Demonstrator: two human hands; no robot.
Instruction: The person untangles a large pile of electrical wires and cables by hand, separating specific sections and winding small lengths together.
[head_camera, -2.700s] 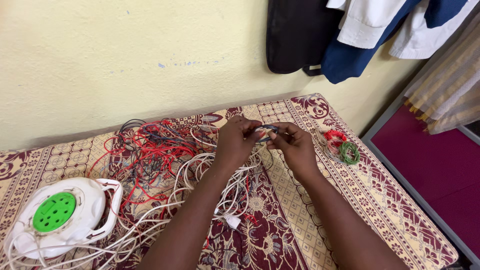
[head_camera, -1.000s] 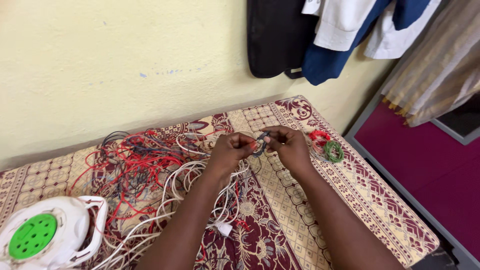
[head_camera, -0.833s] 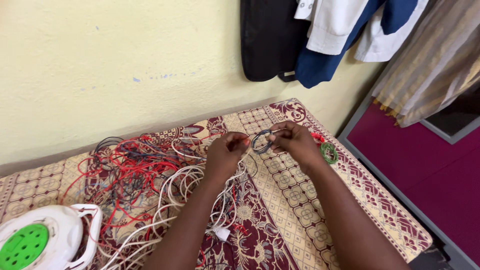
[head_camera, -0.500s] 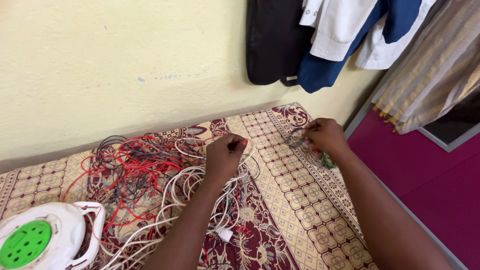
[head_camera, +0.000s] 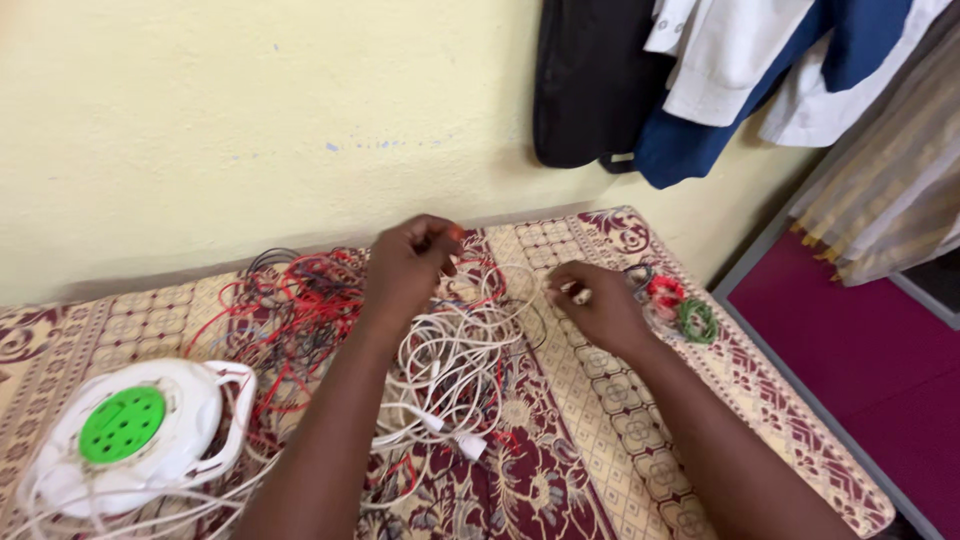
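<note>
Since the earlier frame the right hand (head_camera: 597, 310) is seen drawn back from the small wire coils (head_camera: 677, 303) at the cloth's (head_camera: 600, 400) right edge, where a dark coil is now laid beside the red and green ones; its fingers are loosely curled and nothing is held. The left hand (head_camera: 407, 264) is raised over the tangled wires (head_camera: 330, 300), fingertips pinched narrow on a red strand. A white cable reel (head_camera: 135, 430) is noted at left.
</note>
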